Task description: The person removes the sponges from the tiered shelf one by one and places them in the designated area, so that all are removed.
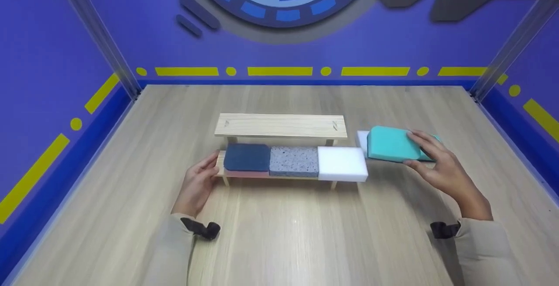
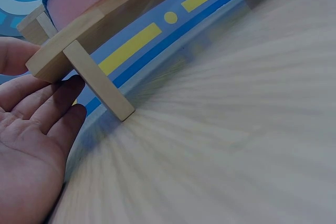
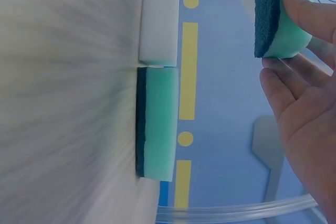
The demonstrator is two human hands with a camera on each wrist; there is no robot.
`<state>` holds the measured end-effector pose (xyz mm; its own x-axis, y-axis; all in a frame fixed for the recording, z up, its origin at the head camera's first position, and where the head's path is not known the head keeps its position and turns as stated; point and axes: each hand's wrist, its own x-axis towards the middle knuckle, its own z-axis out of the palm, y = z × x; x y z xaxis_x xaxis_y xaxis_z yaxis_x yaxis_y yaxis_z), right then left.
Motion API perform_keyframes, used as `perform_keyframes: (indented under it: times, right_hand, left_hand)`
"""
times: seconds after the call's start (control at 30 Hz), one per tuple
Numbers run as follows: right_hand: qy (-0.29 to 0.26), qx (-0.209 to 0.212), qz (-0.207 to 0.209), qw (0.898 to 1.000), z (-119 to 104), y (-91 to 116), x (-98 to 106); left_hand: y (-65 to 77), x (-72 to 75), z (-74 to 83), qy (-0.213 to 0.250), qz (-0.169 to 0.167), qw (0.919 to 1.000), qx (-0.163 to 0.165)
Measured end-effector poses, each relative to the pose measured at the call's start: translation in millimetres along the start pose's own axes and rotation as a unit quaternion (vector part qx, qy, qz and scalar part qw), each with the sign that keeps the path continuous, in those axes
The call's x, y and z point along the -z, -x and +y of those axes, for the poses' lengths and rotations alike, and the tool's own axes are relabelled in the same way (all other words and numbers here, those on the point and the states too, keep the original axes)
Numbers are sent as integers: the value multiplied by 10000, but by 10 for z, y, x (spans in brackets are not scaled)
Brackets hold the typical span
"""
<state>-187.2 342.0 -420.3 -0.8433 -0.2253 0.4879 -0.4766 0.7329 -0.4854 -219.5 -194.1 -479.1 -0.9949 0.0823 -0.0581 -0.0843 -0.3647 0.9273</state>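
Fingers [image 3: 278,88] (right) | raised teal sponge [image 1: 392,143] — between them and thumb [image 3: 314,17]

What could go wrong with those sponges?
The white sponge reaches past the front right leg of the wooden stand, so a bump might tip it off. The turquoise scouring sponge, held up by the right hand, could slip. The left hand grips the stand; jerking could dislodge sponges.

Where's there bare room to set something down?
The table is bare in front of the lower shelf, between your left hand and right hand, and behind the upper shelf, itself bare. It's crowded on the lower shelf, with three sponges, and to its right, where you hold a green sponge near two others.
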Motion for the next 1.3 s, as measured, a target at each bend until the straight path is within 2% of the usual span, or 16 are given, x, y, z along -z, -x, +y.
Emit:
perform_keyframes:
  times: [0.2,0.7,0.97,1.3]
  right_hand:
    - [-109,-10,-186,9998,58,19,-22]
    - [-47,95,-669,9977,112,23,-80]
    - [98,-61,-982,9951,121,52,-86]
    - [118,-336,-1402,9895,112,48,-94]
  left_hand:
    - [5,14,-5,-57,-70,10000,29]
    - [11,9,-5,-7,59,10000,38]
    - [11,6,-8,5,-24,10000,8]
    - [-1,0,-1,-51,29,10000,-12]
